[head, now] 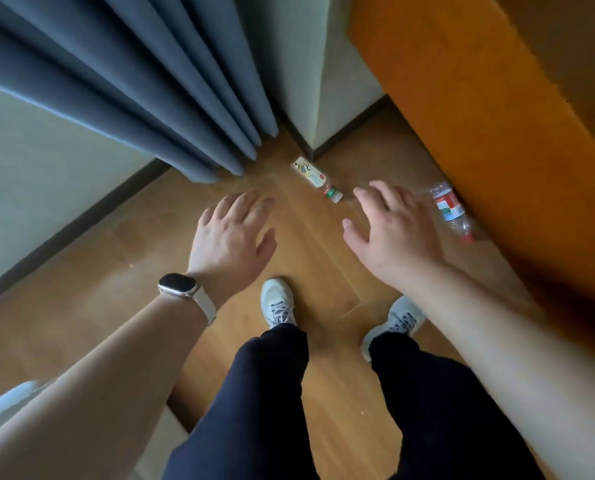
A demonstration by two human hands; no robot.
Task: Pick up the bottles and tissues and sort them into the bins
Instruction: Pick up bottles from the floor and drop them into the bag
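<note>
Both hands, left and right, spread empty, probably reaching for the white bottle lying at twelve o'clock on the floor.

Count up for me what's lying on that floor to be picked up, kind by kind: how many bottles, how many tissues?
Bottles: 2, one with a green cap near the wall corner, one with a red cap beside the orange furniture, both on their sides
Tissues: 0 in view
Total: 2
</note>
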